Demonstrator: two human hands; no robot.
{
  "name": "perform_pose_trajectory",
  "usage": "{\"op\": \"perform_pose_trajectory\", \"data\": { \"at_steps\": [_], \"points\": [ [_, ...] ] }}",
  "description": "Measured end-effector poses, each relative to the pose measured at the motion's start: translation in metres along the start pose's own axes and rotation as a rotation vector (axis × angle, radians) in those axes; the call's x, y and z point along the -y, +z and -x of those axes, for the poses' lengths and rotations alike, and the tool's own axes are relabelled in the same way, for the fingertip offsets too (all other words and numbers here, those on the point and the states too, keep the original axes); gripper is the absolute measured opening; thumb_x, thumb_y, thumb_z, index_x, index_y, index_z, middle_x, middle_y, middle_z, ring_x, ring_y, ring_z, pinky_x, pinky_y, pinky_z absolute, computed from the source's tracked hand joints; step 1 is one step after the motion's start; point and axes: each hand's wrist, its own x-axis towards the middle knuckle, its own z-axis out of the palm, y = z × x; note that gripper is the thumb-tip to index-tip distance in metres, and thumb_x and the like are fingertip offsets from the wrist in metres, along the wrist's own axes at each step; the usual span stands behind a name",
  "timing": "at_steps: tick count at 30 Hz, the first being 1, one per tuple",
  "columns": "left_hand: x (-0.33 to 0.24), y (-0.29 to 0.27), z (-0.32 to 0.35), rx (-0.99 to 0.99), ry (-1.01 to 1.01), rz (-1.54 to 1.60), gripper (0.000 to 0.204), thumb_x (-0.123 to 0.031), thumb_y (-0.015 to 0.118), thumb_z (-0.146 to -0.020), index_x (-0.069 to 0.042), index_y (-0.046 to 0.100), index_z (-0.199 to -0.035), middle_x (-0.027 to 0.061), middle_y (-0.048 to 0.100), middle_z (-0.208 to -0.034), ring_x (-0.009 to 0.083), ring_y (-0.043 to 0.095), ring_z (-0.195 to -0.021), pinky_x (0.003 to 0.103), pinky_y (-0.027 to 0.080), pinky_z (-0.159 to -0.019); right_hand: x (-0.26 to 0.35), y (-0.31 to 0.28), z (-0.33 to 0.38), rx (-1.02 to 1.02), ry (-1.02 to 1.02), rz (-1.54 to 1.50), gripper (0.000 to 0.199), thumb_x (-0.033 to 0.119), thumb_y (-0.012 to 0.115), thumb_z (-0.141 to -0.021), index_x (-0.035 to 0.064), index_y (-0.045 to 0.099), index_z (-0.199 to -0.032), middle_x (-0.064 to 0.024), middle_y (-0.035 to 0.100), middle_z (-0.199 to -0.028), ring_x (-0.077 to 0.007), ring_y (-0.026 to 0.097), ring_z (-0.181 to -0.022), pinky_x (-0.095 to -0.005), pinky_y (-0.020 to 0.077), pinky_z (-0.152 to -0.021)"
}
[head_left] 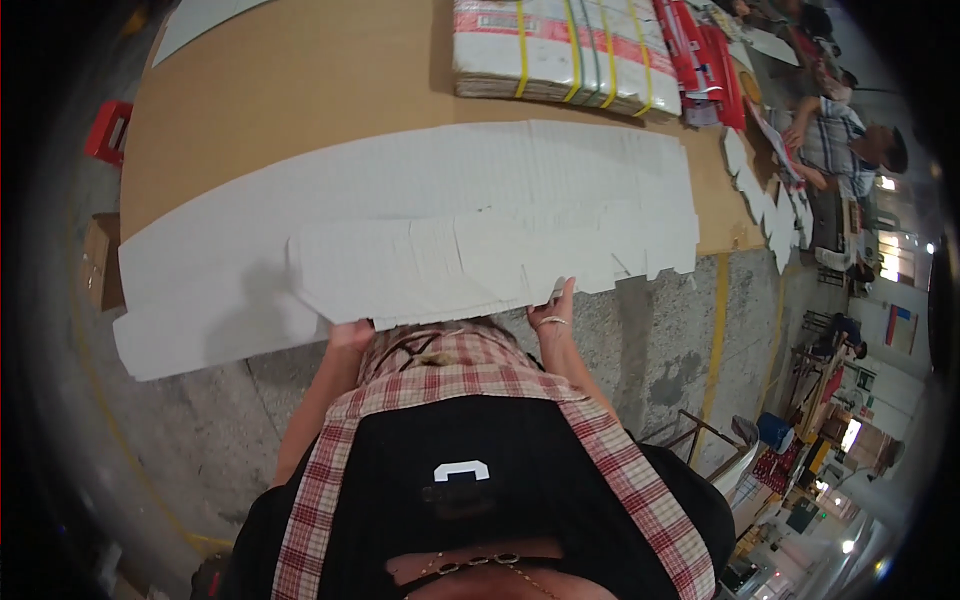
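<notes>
A long white corrugated cardboard sheet (400, 185) lies across the table and juts past its near edge. Along its near side is a narrower white cardboard piece (400, 262) with creases and short slits; whether it is a folded flap or a separate piece I cannot tell. My left hand (350, 336) grips this narrower piece at its near left corner, fingers partly hidden beneath. My right hand (552, 310) holds the near edge farther right, with the thumb up against the board and the other fingers mostly hidden.
A strapped stack of white and red packages (565, 50) stands on the brown tabletop (300, 90), beside red packaging (710, 65). White cardboard scraps (770, 205) hang at the table's right end, near another person (835, 140). A red crate (108, 132) and a brown box (100, 262) are left.
</notes>
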Motion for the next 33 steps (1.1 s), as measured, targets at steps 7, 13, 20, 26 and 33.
{"op": "perform_pose_trajectory", "data": {
  "at_steps": [7, 13, 20, 26, 33],
  "points": [
    [-0.046, -0.02, 0.015, 0.236, 0.088, 0.082, 0.041, -0.034, 0.043, -0.094, -0.007, 0.047, -0.125, 0.007, 0.051, -0.127, 0.0267, 0.048, -0.116, 0.044, 0.04, -0.097, -0.004, -0.015, -0.016, 0.011, -0.1, -0.057, 0.053, 0.045, 0.065, -0.079, 0.0102, 0.053, -0.117, -0.0059, 0.057, -0.118, -0.0264, 0.055, -0.108, -0.0457, 0.0464, -0.091],
    [-0.044, -0.03, -0.002, 0.013, 0.235, -0.346, 0.034, -0.013, 0.058, -0.088, -0.007, 0.047, -0.119, 0.0088, 0.056, -0.117, 0.0223, 0.055, -0.108, 0.037, 0.046, -0.091, 0.006, -0.014, -0.031, 0.098, -0.124, 0.045, 0.044, 0.032, 0.061, -0.085, 0.0063, 0.051, -0.119, -0.0092, 0.055, -0.121, -0.0295, 0.052, -0.112, -0.05, 0.0417, -0.096],
    [-0.051, -0.059, -0.02, -0.144, 0.153, -0.604, 0.019, -0.018, 0.069, -0.081, -0.01, 0.054, -0.087, 0.003, 0.064, -0.087, 0.0154, 0.064, -0.077, 0.031, 0.052, -0.067, 0.021, -0.028, -0.026, 0.281, -0.152, -0.012, 0.044, 0.023, 0.062, -0.085, 0.0074, 0.049, -0.123, -0.0094, 0.055, -0.122, -0.0285, 0.051, -0.113, -0.0489, 0.039, -0.099],
    [-0.046, -0.025, -0.008, -0.144, 0.152, -0.626, 0.021, -0.02, 0.07, -0.079, -0.007, 0.056, -0.09, 0.0063, 0.065, -0.088, 0.016, 0.064, -0.076, 0.028, 0.053, -0.067, 0.018, -0.026, -0.052, 0.06, -0.169, 0.028, 0.037, 0.018, 0.062, -0.085, 0.0057, 0.051, -0.118, -0.0079, 0.06, -0.112, -0.0266, 0.056, -0.104, -0.0445, 0.046, -0.092],
    [-0.049, -0.029, -0.009, -0.064, 0.159, -0.559, 0.023, -0.016, 0.069, -0.079, -0.003, 0.056, -0.092, 0.0096, 0.065, -0.09, 0.0181, 0.065, -0.076, 0.028, 0.053, -0.067, 0.022, -0.026, -0.056, -0.014, -0.142, 0.068, 0.037, 0.019, 0.064, -0.084, 0.0053, 0.052, -0.116, -0.009, 0.059, -0.114, -0.0267, 0.056, -0.105, -0.0458, 0.0442, -0.095]
  ]
}}
